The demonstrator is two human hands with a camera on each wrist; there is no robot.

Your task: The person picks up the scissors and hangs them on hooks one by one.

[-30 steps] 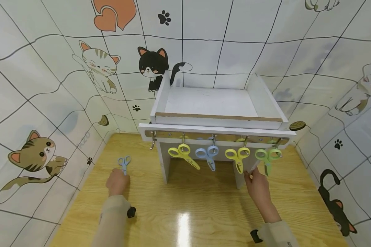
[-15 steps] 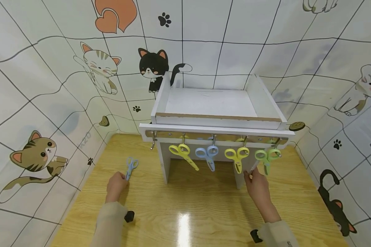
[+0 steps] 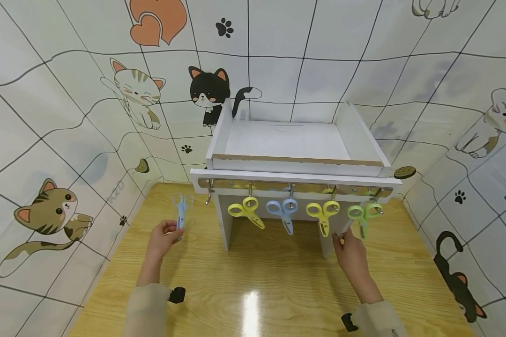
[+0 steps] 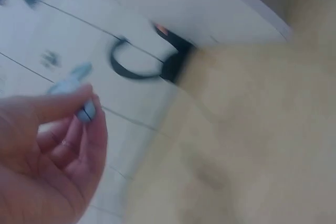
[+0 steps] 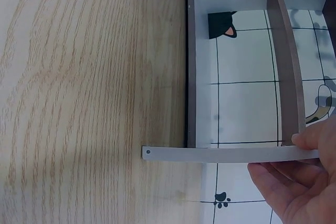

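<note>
My left hand (image 3: 162, 238) pinches light-blue scissors (image 3: 180, 217) by the blade end, thumb against fingertips, with the finger loops pointing up and away. In the blurred left wrist view only the blade end of the scissors (image 4: 85, 111) and part of a loop show past the fingers. Just right of them, a white rack (image 3: 299, 178) has a bare hook (image 3: 209, 191) at its left end. My right hand (image 3: 353, 257) grips the right side panel of the rack; the right wrist view has the thumb and fingers on opposite faces of this panel (image 5: 226, 155).
From the other hooks hang yellow scissors (image 3: 246, 209), blue scissors (image 3: 283, 213), more yellow scissors (image 3: 323, 216) and green scissors (image 3: 364, 215). An open-topped white tray (image 3: 286, 138) forms the rack's top. Cat-patterned walls (image 3: 303, 79) enclose the wooden table (image 3: 219, 290).
My left hand has raised the blue scissors off the table, turning their loops upward and moving slightly right. The leftmost yellow scissors swing a little. My right hand keeps its grip on the rack.
</note>
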